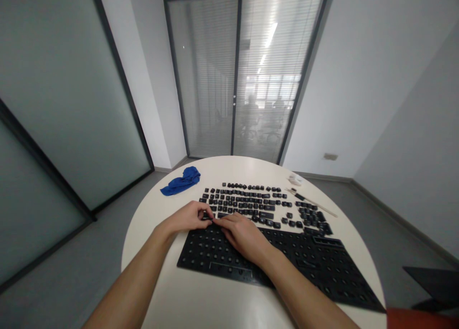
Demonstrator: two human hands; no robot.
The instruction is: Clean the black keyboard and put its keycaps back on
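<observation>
A black keyboard base [315,262] stripped of its keycaps lies on the round table, its switch stems showing in rows. At the base's far left edge, my left hand [190,217] is closed in a pinch on a small dark keycap, mostly hidden by the fingers. My right hand [244,233] reaches over the base with fingers stretched leftward, its index fingertip meeting my left fingertips. Just beyond both hands, loose black keycaps [247,200] are laid out in rows. Part of the base is covered by my right hand and forearm.
The round cream table [154,252] carries a crumpled blue cloth [182,180] at the back left. A slim brush [297,195] and a pale stick [324,208] lie at the right, near a small white object [295,179]. More keycaps [311,216] cluster at the right.
</observation>
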